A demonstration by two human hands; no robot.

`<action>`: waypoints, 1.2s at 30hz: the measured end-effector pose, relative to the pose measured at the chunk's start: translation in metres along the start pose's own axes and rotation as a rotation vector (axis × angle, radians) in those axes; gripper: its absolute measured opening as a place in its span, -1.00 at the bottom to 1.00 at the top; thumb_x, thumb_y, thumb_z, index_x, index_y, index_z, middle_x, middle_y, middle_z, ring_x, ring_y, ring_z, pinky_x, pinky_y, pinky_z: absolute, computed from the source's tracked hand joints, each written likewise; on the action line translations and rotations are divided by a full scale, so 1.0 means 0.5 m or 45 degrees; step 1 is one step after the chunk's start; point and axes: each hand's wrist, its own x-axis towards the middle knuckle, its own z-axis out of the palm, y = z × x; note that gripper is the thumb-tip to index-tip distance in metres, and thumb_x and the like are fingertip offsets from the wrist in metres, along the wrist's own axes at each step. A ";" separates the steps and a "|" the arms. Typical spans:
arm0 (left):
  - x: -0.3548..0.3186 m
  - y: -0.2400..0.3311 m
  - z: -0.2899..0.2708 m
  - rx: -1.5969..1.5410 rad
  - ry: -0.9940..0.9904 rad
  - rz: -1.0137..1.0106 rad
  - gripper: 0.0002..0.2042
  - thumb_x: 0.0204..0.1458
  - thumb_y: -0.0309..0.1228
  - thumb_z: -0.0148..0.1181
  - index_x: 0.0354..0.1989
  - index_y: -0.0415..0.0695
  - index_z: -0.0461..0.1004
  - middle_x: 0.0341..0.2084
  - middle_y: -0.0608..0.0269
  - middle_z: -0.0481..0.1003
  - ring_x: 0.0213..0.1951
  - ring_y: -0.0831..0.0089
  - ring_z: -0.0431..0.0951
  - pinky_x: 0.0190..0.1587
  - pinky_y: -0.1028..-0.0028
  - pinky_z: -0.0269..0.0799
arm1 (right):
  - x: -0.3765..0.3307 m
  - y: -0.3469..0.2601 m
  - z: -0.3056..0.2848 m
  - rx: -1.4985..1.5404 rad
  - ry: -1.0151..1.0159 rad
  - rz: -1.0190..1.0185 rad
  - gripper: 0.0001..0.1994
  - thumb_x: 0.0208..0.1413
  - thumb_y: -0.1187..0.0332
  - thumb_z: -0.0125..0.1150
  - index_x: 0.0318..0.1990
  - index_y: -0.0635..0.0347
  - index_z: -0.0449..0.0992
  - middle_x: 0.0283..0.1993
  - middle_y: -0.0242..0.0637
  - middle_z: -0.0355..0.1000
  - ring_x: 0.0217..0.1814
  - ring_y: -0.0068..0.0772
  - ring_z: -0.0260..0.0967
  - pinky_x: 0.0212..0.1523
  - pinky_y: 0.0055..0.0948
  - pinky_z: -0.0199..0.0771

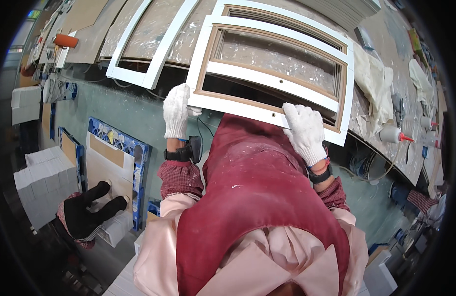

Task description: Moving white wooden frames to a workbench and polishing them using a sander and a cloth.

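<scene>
A stack of white rectangular frames (pixel 237 102) with tan inner edges lies at the near edge of the bench, overhanging it in front of me. My left hand (pixel 176 111), in a white knit glove, is closed at the near left corner of the top frame; its fingertips are partly hidden under the rail. My right hand (pixel 305 132), gloved the same way, is curled over the near rail toward its right end. Small dark holes show in the rails between my hands. To the left, another white frame (pixel 161 52) lies apart from the stack, also jutting over the bench edge.
White panels (pixel 331 12) are stacked at the far right. A pale cloth (pixel 373 84) and a red-tipped bottle (pixel 393 134) lie right on the bench (pixel 193 34). An orange cup (pixel 66 41) sits far left. Below left are a blue pallet (pixel 141 167) and another person's legs (pixel 92 207).
</scene>
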 end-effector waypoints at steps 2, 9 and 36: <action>-0.006 0.044 0.007 -0.607 0.094 -0.784 -0.58 0.27 -0.11 -0.03 -0.01 -0.29 0.41 -0.31 0.02 0.52 -0.47 0.25 0.59 -0.44 0.27 0.58 | -0.003 0.003 -0.002 -0.013 0.060 -0.006 -0.50 -0.24 0.35 0.42 -0.07 0.06 0.37 -0.29 -0.29 0.37 -0.19 -0.21 0.36 -0.20 -0.23 0.29; -0.021 0.047 -0.018 -1.626 -0.043 -0.935 -0.42 0.23 0.10 -0.13 -0.06 -0.32 0.34 -0.57 0.08 0.48 -0.62 0.33 0.52 -0.56 0.39 0.52 | 0.023 0.054 -0.105 0.393 0.716 -0.078 -0.59 -0.11 0.49 0.31 -0.02 0.22 0.48 -0.16 -0.10 0.50 -0.07 -0.09 0.47 -0.05 -0.27 0.45; -0.108 0.148 0.028 -1.513 -0.482 -1.131 -0.50 0.06 -0.22 0.27 0.10 -0.27 0.38 -0.26 0.02 0.58 -0.25 0.30 0.62 -0.23 0.42 0.56 | 0.036 -0.016 0.131 3.098 -0.103 0.388 -0.74 0.27 0.30 0.10 0.01 0.23 0.39 -0.07 -0.11 0.45 0.02 -0.13 0.44 0.10 -0.19 0.51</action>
